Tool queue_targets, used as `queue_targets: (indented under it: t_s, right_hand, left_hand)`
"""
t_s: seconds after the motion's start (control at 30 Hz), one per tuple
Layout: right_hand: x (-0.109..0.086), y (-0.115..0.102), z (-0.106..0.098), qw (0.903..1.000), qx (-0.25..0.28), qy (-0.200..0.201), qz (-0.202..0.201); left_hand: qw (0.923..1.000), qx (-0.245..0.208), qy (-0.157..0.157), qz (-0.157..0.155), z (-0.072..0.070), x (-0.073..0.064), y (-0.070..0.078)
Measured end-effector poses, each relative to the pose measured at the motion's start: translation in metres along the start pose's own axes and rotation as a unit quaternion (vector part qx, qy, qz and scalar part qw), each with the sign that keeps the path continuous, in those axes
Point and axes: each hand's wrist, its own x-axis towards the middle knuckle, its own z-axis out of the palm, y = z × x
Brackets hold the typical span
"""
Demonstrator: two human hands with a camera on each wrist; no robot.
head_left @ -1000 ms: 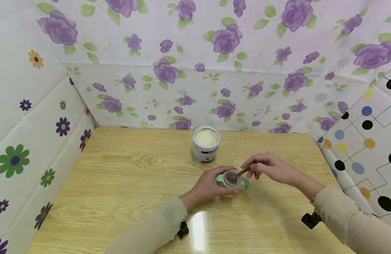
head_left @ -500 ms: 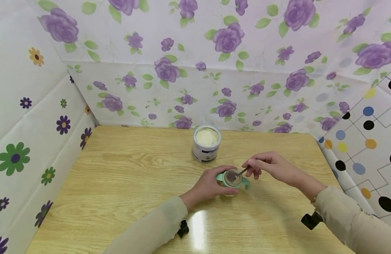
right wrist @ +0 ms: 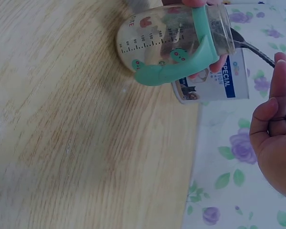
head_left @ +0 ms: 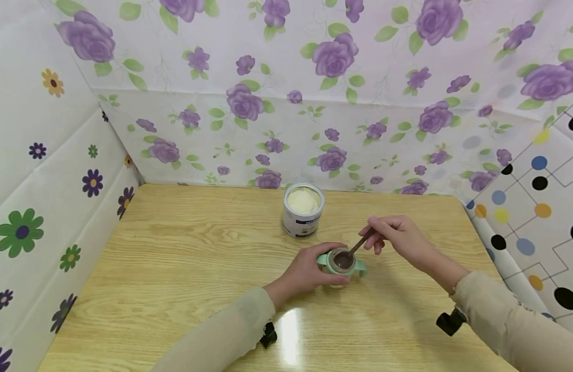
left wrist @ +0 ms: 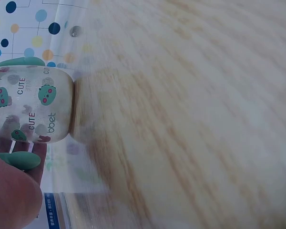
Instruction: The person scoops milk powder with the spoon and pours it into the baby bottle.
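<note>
A clear baby bottle (right wrist: 152, 45) with green handles and printed measuring marks stands upright on the table, its mouth uncovered. My left hand (head_left: 309, 268) grips it round the side, thumb in front and fingers behind. My right hand (head_left: 400, 240) pinches the handle of a spoon (head_left: 362, 241), whose bowl sits in the bottle's mouth. In the right wrist view the spoon enters at the rim. The left wrist view shows the printed bottle wall and part of a green handle. Just behind the bottle stands a can (head_left: 301, 222) filled with pale powder.
The wooden table (head_left: 198, 248) reaches back to a flowered cloth wall (head_left: 188, 139). Cloth with flowers hangs at the left, and dotted cloth (head_left: 523, 227) at the right. A black wrist camera (head_left: 451, 322) sits under the right sleeve.
My right hand has risen slightly, and the spoon now stands steeper with more of its handle showing. The left hand and the bottle have stayed in place.
</note>
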Motion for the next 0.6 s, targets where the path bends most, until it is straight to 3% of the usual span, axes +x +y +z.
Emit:
queue_targets:
  t_s: [0.2, 0.6]
  right_hand:
    - [0.0015, 0.0054, -0.0025, 0.9994, 0.020, 0.007, 0.027]
    - [0.0023, 0.0102, -0.0029, 0.9993, 0.022, 0.007, 0.029]
  left_hand:
    - [1.0000, 0.006, -0.001, -0.002, 0.0000, 0.0015, -0.0013]
    - [0.9997, 0.016, -0.018, 0.005, -0.0042, 0.0007, 0.0025]
